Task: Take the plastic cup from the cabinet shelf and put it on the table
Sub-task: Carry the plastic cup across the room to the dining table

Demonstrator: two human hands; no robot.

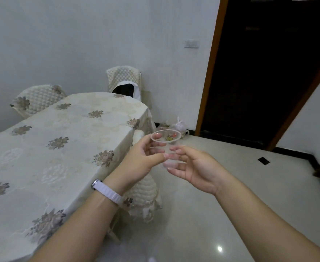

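Our left hand [142,159] comes in from the counter [60,129] side, fingers and thumb curled round the clear plastic cup [165,144]. Our right hand [195,167] lies palm-up, loosely pinching its base. We hold the cup in mid-air above the floor [231,195], just off the counter's corner.

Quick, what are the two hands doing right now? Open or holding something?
Left hand: holds the clear plastic cup near its rim.
Right hand: pinches the lower end of the same cup.
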